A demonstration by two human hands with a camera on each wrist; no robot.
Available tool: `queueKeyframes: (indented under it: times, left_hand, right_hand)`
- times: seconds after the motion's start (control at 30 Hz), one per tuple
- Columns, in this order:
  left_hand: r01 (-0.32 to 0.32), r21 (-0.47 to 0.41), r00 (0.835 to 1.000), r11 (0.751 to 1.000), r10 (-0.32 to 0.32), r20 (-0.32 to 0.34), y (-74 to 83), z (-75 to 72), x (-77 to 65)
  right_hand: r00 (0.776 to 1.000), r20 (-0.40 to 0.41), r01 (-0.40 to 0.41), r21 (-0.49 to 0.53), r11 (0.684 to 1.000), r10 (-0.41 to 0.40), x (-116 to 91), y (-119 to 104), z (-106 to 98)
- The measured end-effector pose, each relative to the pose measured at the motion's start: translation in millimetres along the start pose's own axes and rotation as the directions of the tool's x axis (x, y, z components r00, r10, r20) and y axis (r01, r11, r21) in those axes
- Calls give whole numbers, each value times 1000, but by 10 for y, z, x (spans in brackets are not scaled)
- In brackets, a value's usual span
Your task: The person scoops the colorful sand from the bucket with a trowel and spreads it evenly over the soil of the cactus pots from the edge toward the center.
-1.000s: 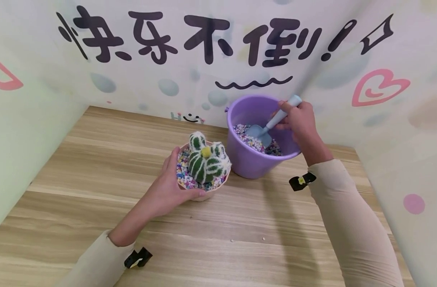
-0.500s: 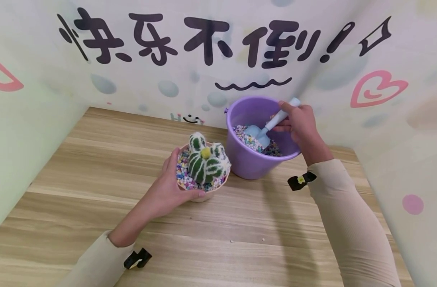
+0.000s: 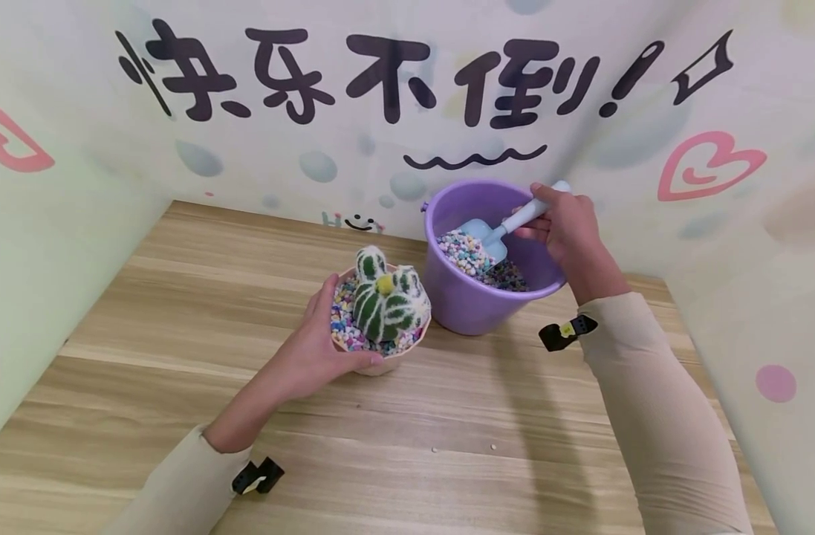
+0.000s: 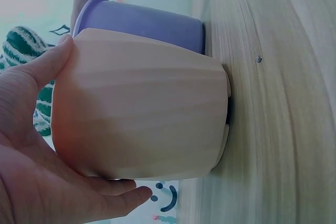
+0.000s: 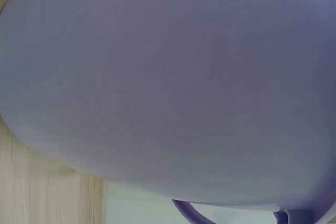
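The right hand (image 3: 574, 227) grips a blue scoop (image 3: 501, 233) heaped with coloured pebbles (image 3: 466, 254) inside the purple bucket (image 3: 463, 306). Left of the bucket, the left hand (image 3: 313, 357) clasps a pebble-filled pot (image 4: 142, 106) with a cactus (image 3: 380, 310).

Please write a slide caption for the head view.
Left hand grips a potted cactus; right hand holds a blue scoop among colourful pebbles in a purple bucket.
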State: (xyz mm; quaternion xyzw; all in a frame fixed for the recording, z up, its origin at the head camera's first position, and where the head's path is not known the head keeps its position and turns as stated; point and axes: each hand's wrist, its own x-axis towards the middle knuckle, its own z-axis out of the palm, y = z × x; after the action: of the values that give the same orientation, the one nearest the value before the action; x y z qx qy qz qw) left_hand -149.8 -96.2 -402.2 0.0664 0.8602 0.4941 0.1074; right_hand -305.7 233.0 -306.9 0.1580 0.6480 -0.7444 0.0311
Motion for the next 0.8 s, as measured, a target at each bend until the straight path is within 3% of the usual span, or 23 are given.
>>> queueKeyframes:
  times: [0.43,0.8]
  left_hand:
    - [-80,-50,996,995,83,41,-83,-32,71]
    - [-87,-128,989,988,101,107,-142,-121,145]
  right_hand:
    - [994,-110,19,107,994,-7,-23,-96,-54]
    - [975,-215,4,238,971,49,-42,-167,-198]
